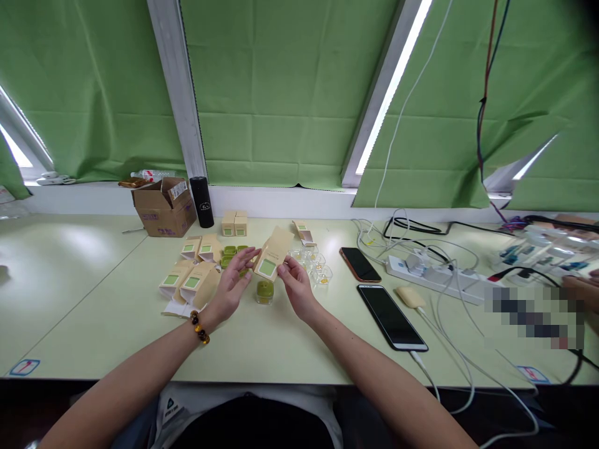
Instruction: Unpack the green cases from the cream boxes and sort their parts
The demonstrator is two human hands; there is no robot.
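From the head camera I saw the left hand (pixel 233 288) and right hand (pixel 294 284) pinching a tan carton (pixel 272 252) by its lower corners, tilted just above the table (pixel 93 293) and over a small green jar (pixel 264 291). I judged the grip light, so the carton could have slipped onto the jar. The clear cups (pixel 314 265) stood just beside the right hand, and a careless wrist could have knocked them toward the phone (pixel 359 264).
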